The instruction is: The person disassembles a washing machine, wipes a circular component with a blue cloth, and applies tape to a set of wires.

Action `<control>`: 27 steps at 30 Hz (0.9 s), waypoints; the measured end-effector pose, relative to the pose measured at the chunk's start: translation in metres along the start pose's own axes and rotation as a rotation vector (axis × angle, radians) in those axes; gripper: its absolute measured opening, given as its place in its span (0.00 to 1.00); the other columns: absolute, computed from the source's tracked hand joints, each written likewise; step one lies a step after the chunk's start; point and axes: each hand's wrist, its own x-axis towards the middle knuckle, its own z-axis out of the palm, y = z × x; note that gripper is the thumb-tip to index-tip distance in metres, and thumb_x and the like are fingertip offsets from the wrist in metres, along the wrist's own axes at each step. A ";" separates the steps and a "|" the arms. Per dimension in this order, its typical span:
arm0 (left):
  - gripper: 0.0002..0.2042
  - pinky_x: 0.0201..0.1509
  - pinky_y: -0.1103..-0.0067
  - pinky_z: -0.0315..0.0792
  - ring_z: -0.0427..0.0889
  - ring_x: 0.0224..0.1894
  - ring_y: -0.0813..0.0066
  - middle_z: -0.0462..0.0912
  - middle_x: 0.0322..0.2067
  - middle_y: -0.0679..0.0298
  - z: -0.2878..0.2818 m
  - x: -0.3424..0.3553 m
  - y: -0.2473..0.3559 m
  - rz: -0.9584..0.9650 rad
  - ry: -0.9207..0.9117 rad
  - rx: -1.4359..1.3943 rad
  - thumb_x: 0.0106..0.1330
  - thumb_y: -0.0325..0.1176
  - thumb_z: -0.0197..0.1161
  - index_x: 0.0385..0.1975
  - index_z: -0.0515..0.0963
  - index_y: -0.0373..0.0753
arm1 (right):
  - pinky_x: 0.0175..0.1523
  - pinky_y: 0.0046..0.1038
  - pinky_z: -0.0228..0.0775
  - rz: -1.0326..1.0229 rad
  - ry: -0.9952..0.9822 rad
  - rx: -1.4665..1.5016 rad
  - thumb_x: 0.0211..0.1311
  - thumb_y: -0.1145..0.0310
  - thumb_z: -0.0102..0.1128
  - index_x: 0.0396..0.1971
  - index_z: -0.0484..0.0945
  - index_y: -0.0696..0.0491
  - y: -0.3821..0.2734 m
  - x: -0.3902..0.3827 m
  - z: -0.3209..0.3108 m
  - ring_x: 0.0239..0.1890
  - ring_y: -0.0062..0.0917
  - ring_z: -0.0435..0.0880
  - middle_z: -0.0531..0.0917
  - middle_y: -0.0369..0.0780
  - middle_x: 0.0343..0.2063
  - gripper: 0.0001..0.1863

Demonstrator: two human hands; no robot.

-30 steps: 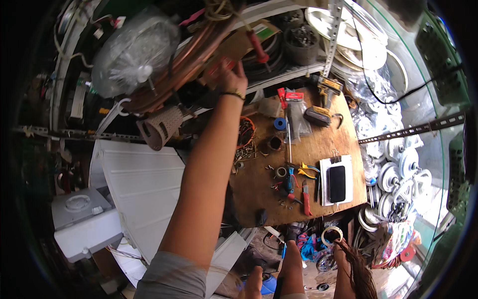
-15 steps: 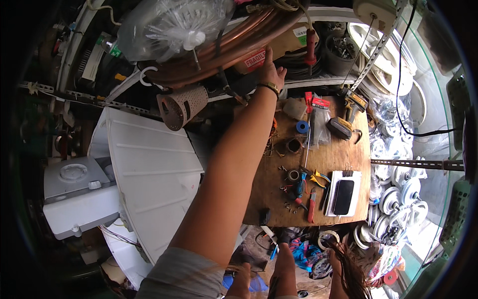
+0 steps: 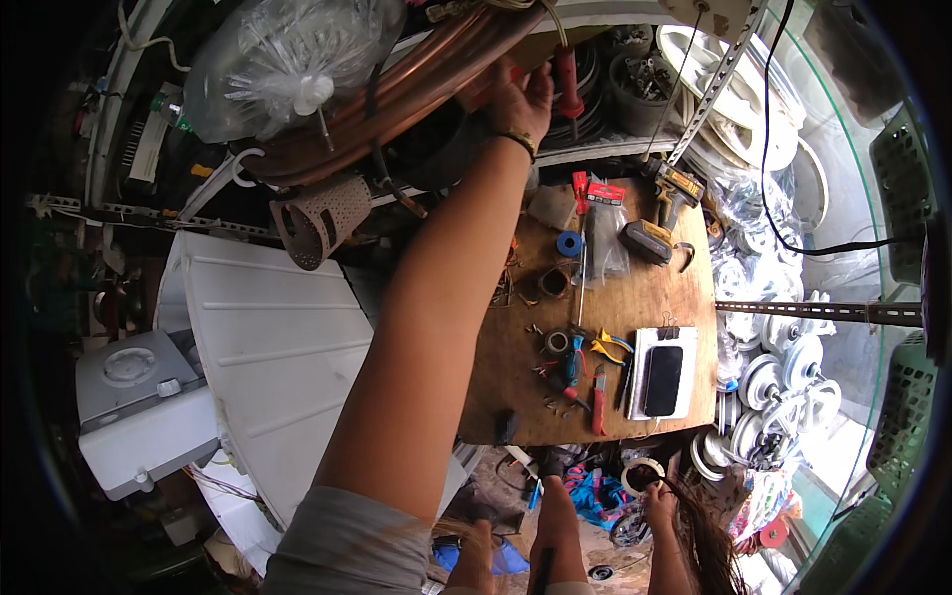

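My left arm stretches up to the shelf, where my left hand point(image 3: 521, 107) is closed on a brown cardboard box point(image 3: 563, 44) with a red label. Most of the box hides behind the hand and the copper tubing point(image 3: 416, 84). Just to its right hangs a red-handled tool point(image 3: 568, 84). Low on the right, beneath the table's front edge, my right hand point(image 3: 659, 504) grips a cream ring that looks like a roll of tape point(image 3: 643, 466). Strands of hair partly cover that hand.
On the wooden table point(image 3: 506, 377) lie a cordless drill point(image 3: 659, 218), blue tape point(image 3: 568, 244), pliers point(image 3: 610, 347), a red-handled knife point(image 3: 599, 402) and a phone point(image 3: 662, 381) on paper. A white ribbed panel point(image 3: 268, 327) stands at left. Wrapped wheels point(image 3: 769, 382) pile up right.
The cardboard box has tilted under my left hand, and its green sticker has gone from sight. My right hand has come into clearer view with the ring. The whole view has shifted slightly.
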 end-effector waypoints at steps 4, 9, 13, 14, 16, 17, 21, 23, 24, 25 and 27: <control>0.22 0.39 0.75 0.75 0.79 0.38 0.68 0.76 0.40 0.63 0.002 -0.005 -0.027 -0.241 -0.048 0.471 0.63 0.48 0.61 0.50 0.68 0.41 | 0.27 0.20 0.63 0.011 0.111 0.119 0.63 0.65 0.56 0.32 0.76 0.56 0.001 0.013 0.013 0.25 0.12 0.72 0.76 0.32 0.24 0.09; 0.26 0.44 0.71 0.74 0.75 0.42 0.69 0.72 0.46 0.63 -0.049 -0.055 -0.034 -0.107 0.365 0.477 0.62 0.48 0.62 0.55 0.66 0.43 | 0.32 0.25 0.66 0.452 -0.044 0.072 0.62 0.50 0.52 0.39 0.78 0.55 0.037 0.021 0.008 0.27 0.19 0.74 0.78 0.36 0.25 0.21; 0.31 0.49 0.65 0.78 0.76 0.45 0.60 0.65 0.52 0.56 -0.090 -0.061 0.048 -0.009 0.883 0.172 0.61 0.54 0.59 0.55 0.63 0.36 | 0.45 0.36 0.67 0.138 0.160 -0.322 0.61 0.48 0.51 0.46 0.75 0.53 -0.026 -0.011 0.011 0.38 0.33 0.77 0.79 0.42 0.36 0.24; 0.31 0.51 0.64 0.77 0.76 0.46 0.58 0.66 0.51 0.54 -0.102 -0.055 0.069 -0.021 0.864 0.081 0.62 0.51 0.57 0.56 0.61 0.34 | 0.45 0.37 0.67 0.112 0.178 -0.379 0.61 0.50 0.51 0.44 0.75 0.54 -0.057 -0.015 0.006 0.39 0.35 0.77 0.79 0.43 0.37 0.23; 0.29 0.56 0.60 0.76 0.75 0.49 0.54 0.68 0.49 0.50 -0.131 -0.043 0.097 -0.042 0.824 -0.096 0.66 0.47 0.54 0.58 0.58 0.31 | 0.44 0.38 0.68 0.045 0.160 -0.414 0.61 0.52 0.52 0.39 0.76 0.54 -0.080 -0.013 -0.007 0.38 0.36 0.77 0.79 0.43 0.36 0.20; 0.26 0.53 0.60 0.77 0.76 0.49 0.51 0.70 0.49 0.49 -0.142 -0.043 0.095 -0.029 0.752 -0.168 0.65 0.41 0.52 0.56 0.60 0.29 | 0.41 0.37 0.68 0.062 0.121 -0.304 0.60 0.53 0.53 0.37 0.76 0.55 -0.076 -0.006 -0.011 0.34 0.33 0.77 0.79 0.42 0.34 0.18; 0.15 0.52 0.62 0.79 0.78 0.48 0.51 0.76 0.48 0.48 -0.197 -0.087 0.063 0.158 0.453 -0.237 0.61 0.22 0.46 0.46 0.71 0.24 | 0.30 0.34 0.68 0.211 -0.045 0.203 0.59 0.58 0.57 0.31 0.76 0.57 -0.018 0.020 -0.003 0.22 0.25 0.74 0.77 0.38 0.24 0.16; 0.14 0.54 0.65 0.79 0.78 0.48 0.54 0.77 0.46 0.50 -0.197 -0.119 0.039 0.149 0.538 -0.246 0.63 0.20 0.44 0.45 0.71 0.25 | 0.25 0.33 0.67 0.172 -0.050 0.230 0.58 0.59 0.59 0.33 0.76 0.58 0.009 0.030 0.000 0.17 0.21 0.71 0.76 0.36 0.21 0.16; 0.12 0.55 0.66 0.78 0.78 0.49 0.57 0.78 0.46 0.52 -0.195 -0.133 0.029 0.135 0.641 -0.300 0.63 0.19 0.46 0.44 0.71 0.26 | 0.26 0.33 0.67 0.161 -0.039 0.192 0.58 0.58 0.58 0.33 0.76 0.58 0.007 0.027 -0.001 0.18 0.21 0.71 0.76 0.37 0.22 0.16; 0.11 0.54 0.66 0.79 0.78 0.48 0.58 0.78 0.46 0.52 -0.191 -0.140 0.022 0.134 0.646 -0.309 0.62 0.19 0.47 0.44 0.71 0.26 | 0.27 0.33 0.66 0.161 -0.029 0.137 0.59 0.58 0.58 0.34 0.76 0.58 0.005 0.028 -0.003 0.19 0.22 0.71 0.76 0.37 0.23 0.16; 0.10 0.54 0.66 0.79 0.79 0.48 0.59 0.78 0.45 0.52 -0.193 -0.154 0.014 0.139 0.665 -0.316 0.62 0.18 0.50 0.43 0.72 0.27 | 0.29 0.33 0.66 0.169 -0.029 0.049 0.59 0.58 0.58 0.35 0.76 0.58 -0.007 0.024 -0.008 0.21 0.23 0.72 0.76 0.38 0.24 0.17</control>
